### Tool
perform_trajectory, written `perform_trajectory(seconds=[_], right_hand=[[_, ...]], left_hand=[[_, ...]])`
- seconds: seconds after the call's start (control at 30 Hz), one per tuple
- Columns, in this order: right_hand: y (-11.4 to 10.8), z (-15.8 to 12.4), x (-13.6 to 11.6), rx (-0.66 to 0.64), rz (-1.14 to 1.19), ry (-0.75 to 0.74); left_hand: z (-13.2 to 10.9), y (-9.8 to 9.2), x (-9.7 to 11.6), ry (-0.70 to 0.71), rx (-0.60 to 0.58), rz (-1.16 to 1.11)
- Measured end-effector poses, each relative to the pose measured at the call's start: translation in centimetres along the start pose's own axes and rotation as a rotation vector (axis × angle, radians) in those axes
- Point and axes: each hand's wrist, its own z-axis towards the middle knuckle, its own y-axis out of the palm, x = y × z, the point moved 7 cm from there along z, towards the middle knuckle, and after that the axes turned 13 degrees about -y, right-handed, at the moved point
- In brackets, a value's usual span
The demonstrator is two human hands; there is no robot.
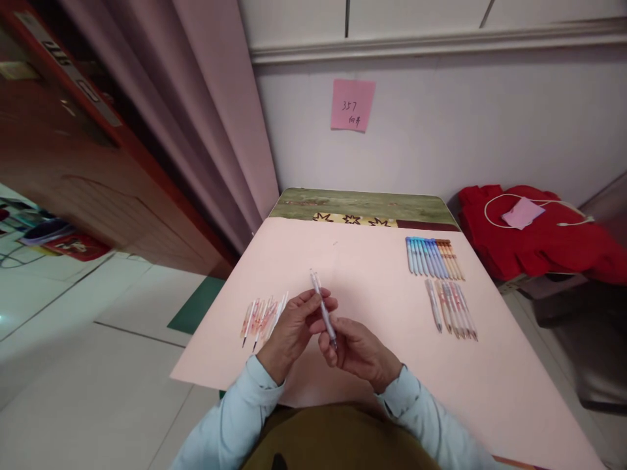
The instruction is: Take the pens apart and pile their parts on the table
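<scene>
Centrally, a pen [323,308] is gripped above the bench [372,274] by both hands (left hand [292,326] near its middle, right hand [360,352] at the tip), fingers closed around it.

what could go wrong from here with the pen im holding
1. The pen is pinched only by the fingertips of the left hand and right hand above the pink sheet; it might slip and roll away.
2. The loose pile lies near the sheet's left edge, close to the left wrist; a nudge could push pieces off.
</scene>
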Motion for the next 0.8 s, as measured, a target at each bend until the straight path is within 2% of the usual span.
perform_trajectory(seconds=[0.17, 0.23, 0.4, 0.57, 0.73, 0.8], right_hand=[[-0.9, 0.2, -1.3, 0.152, -0.228, -0.171], [-1.1, 0.2, -1.7, 0.195, -0.309, -0.22], [-1.1, 0.4, -0.1, 0.225, -0.232, -0.089], [-0.9, 0.9, -0.9, 0.275, -0.16, -0.25], [-0.6, 1.1, 0.2, 0.272, -0.124, -0.102], [-0.6, 1.2, 0.0, 0.276, -0.137, -0.145]], left_hand=[[-0.1, -0.5, 1.3, 0.198, 0.102, 0.119], [0.0, -0.7, 1.6, 0.224, 0.113, 0.123], [0.0, -1.2, 1.8, 0.196, 0.155, 0.11], [-0.3, -1.6, 2.4, 0.262, 0.182, 0.087], [-0.3, -1.8, 2.3, 0.239, 0.202, 0.113], [-0.4, -1.8, 2.4, 0.249, 0.203, 0.107]])
